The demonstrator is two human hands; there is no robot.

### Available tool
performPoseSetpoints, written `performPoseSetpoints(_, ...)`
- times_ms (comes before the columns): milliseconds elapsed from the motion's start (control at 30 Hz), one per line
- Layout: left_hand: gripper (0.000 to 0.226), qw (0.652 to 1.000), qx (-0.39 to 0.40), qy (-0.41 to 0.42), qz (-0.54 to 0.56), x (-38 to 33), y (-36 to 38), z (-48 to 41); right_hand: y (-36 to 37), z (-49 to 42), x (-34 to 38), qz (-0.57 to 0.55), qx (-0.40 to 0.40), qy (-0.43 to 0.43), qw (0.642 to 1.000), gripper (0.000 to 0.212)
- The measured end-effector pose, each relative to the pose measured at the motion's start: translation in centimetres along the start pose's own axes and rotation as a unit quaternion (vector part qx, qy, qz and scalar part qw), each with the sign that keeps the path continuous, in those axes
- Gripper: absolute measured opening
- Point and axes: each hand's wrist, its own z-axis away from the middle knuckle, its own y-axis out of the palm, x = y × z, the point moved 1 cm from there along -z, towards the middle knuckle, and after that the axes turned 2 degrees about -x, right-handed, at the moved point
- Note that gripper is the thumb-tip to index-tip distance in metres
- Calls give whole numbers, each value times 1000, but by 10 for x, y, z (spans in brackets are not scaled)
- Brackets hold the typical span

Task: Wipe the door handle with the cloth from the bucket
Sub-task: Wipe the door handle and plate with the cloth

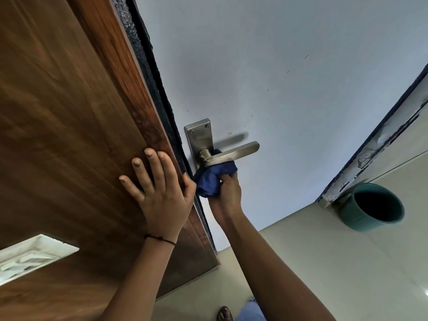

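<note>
Left hand flat on door | right hand grips cloth under handle

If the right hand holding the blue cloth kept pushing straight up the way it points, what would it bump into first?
Most likely the underside of the metal door handle: the right hand presses the blue cloth against it from below, fingers aimed upward.

Both forearms are bare, with no sleeves showing. A thin black thread band circles the left wrist. The hands wear no rings or gloves. At the bottom edge, a light blue trouser leg and a sandalled foot show.
</note>
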Motion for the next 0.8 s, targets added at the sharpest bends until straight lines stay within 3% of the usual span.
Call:
performPoseSetpoints(67, 87, 1000, 3, -4, -1, 0, 0, 0, 0, -4, -4, 117, 9, -72, 990, 28)
performPoseSetpoints(133, 86, 1000, 5, -4, 0, 0, -1, -1, 2, -7, -8, 238, -25, -158, 958, 46)
performPoseSetpoints(200, 86, 1000, 8, -1, 1, 1, -2, -1, 5, -6, -11, 274, -47, -198, 940, 58)
performPoseSetpoints(300, 89, 1000, 13, 1, -5, 1, -3, -2, 6, -9, -16, 284, -65, -228, 929, 59)
performPoseSetpoints(500, 83, 999, 24, -4, -23, 1, -5, -4, -7, -15, -16, 327, -127, -230, 908, 53)
performPoseSetpoints(633, 78, 999, 35, -25, -6, -1, -9, -5, -34, -29, -2, 402, -141, -182, 886, 41)
performPoseSetpoints(800, 78, 997, 41, -67, 22, -12, -13, -4, -71, -23, 39, 393, -104, -129, 905, 38)
